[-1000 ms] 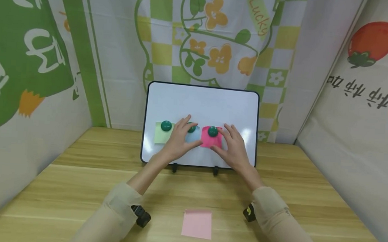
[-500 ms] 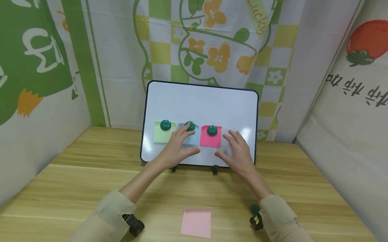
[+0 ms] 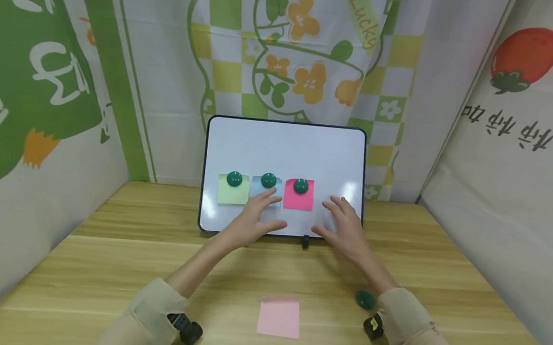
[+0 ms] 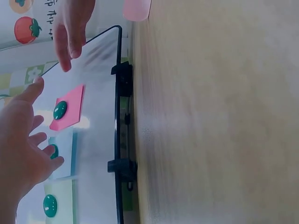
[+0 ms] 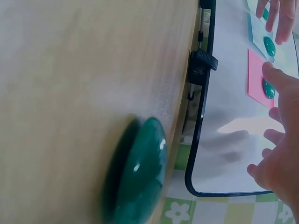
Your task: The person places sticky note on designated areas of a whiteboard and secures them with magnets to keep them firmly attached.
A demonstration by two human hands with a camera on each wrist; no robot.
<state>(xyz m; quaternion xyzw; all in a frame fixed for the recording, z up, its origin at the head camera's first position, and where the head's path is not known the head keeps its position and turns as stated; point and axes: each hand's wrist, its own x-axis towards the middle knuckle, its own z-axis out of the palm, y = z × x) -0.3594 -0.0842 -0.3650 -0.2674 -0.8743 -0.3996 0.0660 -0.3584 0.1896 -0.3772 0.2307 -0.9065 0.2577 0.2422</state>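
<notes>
A whiteboard (image 3: 283, 146) stands at the back of the table, bearing a green sticky note (image 3: 233, 195), a blue sticky note (image 3: 258, 188) and a bright pink sticky note (image 3: 298, 201) in a row. A round green magnet (image 3: 301, 185) sits on the bright pink note; the other two carry one each. My left hand (image 3: 251, 221) is in front of the blue note, fingers spread, holding nothing. Right of the bright pink note, my right hand (image 3: 349, 232) also has its fingers apart and holds nothing. In the right wrist view both hands appear near the board.
A pale pink sticky note (image 3: 278, 318) lies on the wooden table (image 3: 232, 280) near the front. Beside my right sleeve lies a loose green magnet (image 3: 365, 299). A black foot (image 3: 305, 242) supports the whiteboard. Patterned cloths hang behind and at both sides.
Both hands have drawn back and down from the board, the right one also moving rightward off the bright pink note. The loose magnet by the right sleeve has come into view.
</notes>
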